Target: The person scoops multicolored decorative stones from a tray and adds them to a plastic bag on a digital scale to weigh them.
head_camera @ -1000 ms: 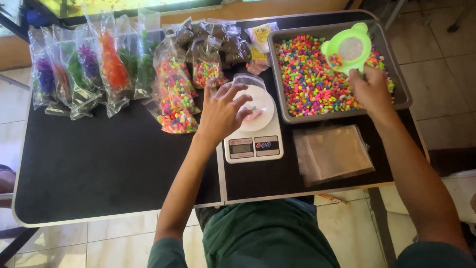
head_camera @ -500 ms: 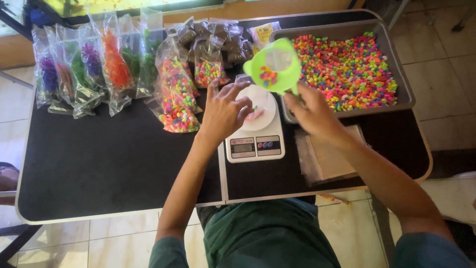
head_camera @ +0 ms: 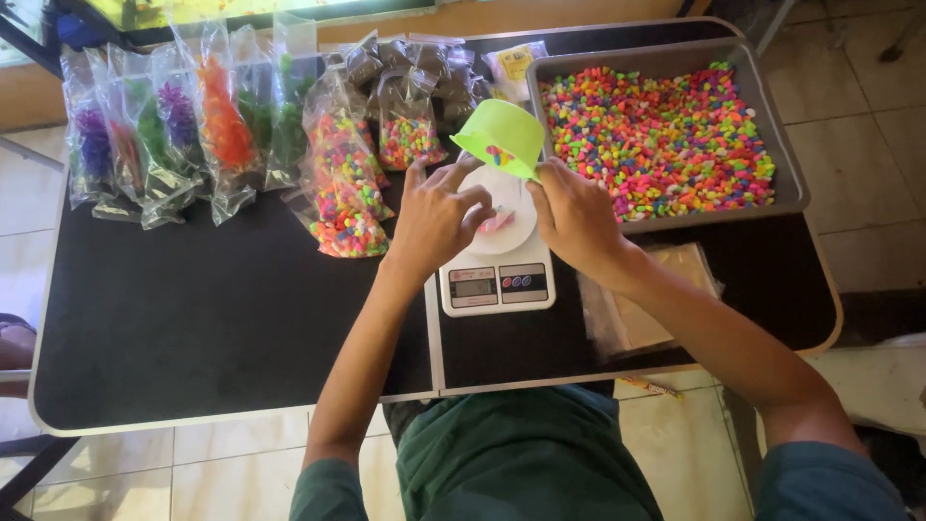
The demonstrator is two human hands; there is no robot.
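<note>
1. Far left on the black surface (head_camera: 193, 328) I see clear bags of plastic plants (head_camera: 164, 135), purple, green and orange, standing in a leaning row. They sit well apart from the hands, which looks like a way to keep packed goods out of the working area.
2. Just right of them lie bags of multicoloured pebbles (head_camera: 349, 183), sealed and piled toward the far edge, with more small bags behind.
3. My left hand (head_camera: 436, 217) rests at the near-left rim of the white kitchen scale (head_camera: 497, 256). Its grip is loosely curled, and the fingertips seem to pinch the mouth of a clear bag (head_camera: 499, 220) on the scale plate, probably to hold it open; the film is too faint for me to be sure.
4. My right hand (head_camera: 576, 217) has its grip closed on the handle end of the green scoop (head_camera: 503, 140), which hangs tilted above the scale with a few pebbles showing inside. Held that way, its lip points down at the plate.
5. Far right stands the grey tray (head_camera: 786, 183), full of loose pebbles and touching the scale's side, so the scoop travels little.
6. Near right, flat empty bags (head_camera: 646, 304) lie stacked beside the scale, within reach of the right hand.
</note>
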